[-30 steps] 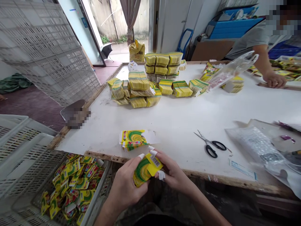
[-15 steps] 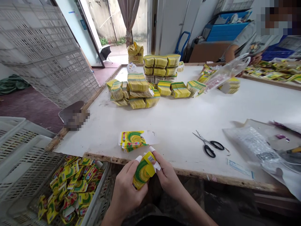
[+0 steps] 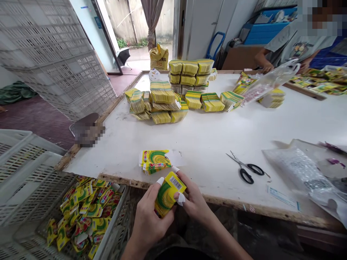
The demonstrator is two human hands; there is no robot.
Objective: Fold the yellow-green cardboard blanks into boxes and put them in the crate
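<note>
Near table edge, left hand (image 3: pixel 148 216) & right hand (image 3: pixel 193 200) both clamp a small yellow-green carton (image 3: pixel 168 193), barcode flap up, held just off the table (image 3: pixel 206 144). Flat blanks (image 3: pixel 155 160) lie just beyond; scissors (image 3: pixel 245 169) to the right; bundled stacks (image 3: pixel 176 90) far. Risk: flap may crease or mis-tuck if thumbs press unevenly.

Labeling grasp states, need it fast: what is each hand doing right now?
Left hand: closed around the small yellow-green box.
Right hand: fingers pinching the same box at its barcode end.
</note>
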